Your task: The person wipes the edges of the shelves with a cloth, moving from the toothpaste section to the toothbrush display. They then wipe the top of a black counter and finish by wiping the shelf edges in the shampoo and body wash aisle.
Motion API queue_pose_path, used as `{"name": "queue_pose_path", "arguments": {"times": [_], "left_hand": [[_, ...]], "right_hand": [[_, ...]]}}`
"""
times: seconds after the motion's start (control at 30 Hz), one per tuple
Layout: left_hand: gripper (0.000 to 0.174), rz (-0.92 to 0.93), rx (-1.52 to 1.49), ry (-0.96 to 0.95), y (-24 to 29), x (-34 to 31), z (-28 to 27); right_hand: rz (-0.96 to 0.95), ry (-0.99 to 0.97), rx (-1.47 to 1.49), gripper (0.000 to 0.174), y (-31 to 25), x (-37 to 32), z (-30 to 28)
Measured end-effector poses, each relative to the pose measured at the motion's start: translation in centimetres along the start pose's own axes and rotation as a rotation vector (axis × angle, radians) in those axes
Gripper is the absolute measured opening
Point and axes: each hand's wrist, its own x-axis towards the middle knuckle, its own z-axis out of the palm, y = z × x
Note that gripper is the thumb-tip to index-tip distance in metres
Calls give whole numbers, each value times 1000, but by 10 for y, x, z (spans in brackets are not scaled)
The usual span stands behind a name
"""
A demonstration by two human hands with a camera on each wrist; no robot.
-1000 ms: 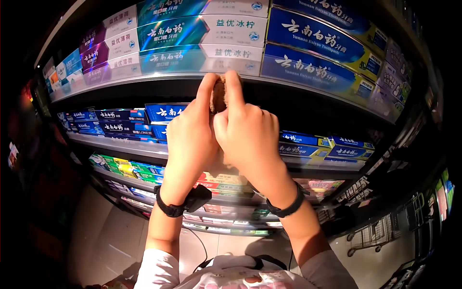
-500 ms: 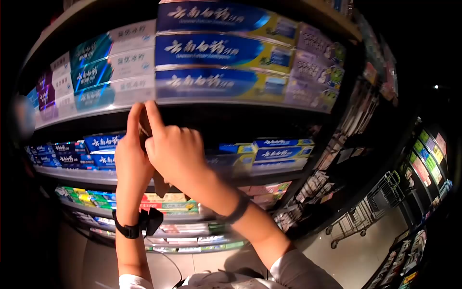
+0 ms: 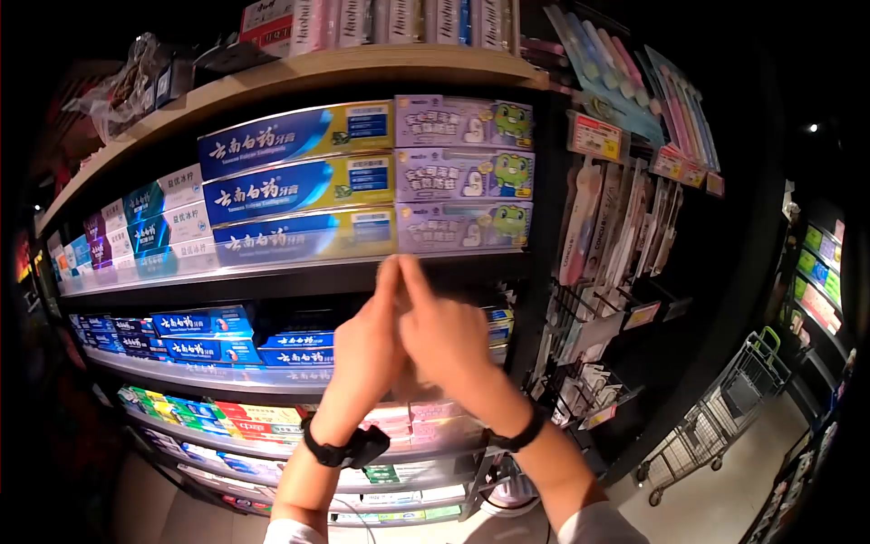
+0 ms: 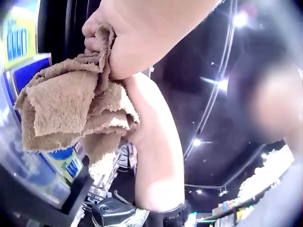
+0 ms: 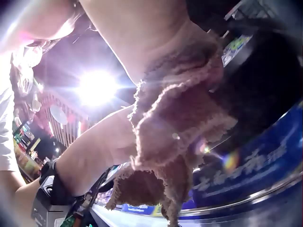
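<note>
In the head view my left hand (image 3: 367,354) and right hand (image 3: 451,349) are raised side by side at the upper shelf's front edge (image 3: 317,272). Their index fingers point up and meet near the edge, below where blue and purple boxes adjoin. Both hands grip a brown terry cloth (image 4: 64,104), folded and bunched, which the hands mostly hide from the head camera. Its loose folds hang down in the right wrist view. Above the fingertips stand stacked blue-and-yellow toothpaste boxes (image 3: 272,190) and purple boxes with a green cartoon (image 3: 462,174).
Lower shelves hold more blue toothpaste boxes (image 3: 204,324). Hanging toothbrush packs (image 3: 594,222) and a price tag (image 3: 595,136) are to the right. A wooden top shelf (image 3: 362,65) juts out above. A shopping cart (image 3: 716,417) stands on the floor at right.
Both hands have moved right along the shelf edge with the cloth, from under the teal-and-white boxes to the purple ones. The head view has turned right, bringing the toothbrush rack into sight.
</note>
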Motion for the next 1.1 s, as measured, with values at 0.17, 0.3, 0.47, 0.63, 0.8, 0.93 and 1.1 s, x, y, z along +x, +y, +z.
{"name": "queue_pose_path", "arguments": {"times": [0.17,0.3,0.47,0.63,0.8,0.93,1.1], "left_hand": [[74,289,72,80,69,11,40],[80,458,233,172,105,34,63],[72,389,497,181,95,29,106],[64,386,377,215,108,43,103],[64,425,480,220,122,81,82],[66,406,470,182,106,50,99],[72,426,537,82,117,60,88]], "right_hand": [[-3,199,30,60,71,-15,-63],[-123,422,63,57,119,-4,-74],[-172,359,51,56,151,-5,-54],[-129,231,-71,57,150,8,-65],[-137,213,-58,56,148,46,-101],[-98,145,-93,58,148,13,-82],[-101,184,-81,55,144,25,-87]]}}
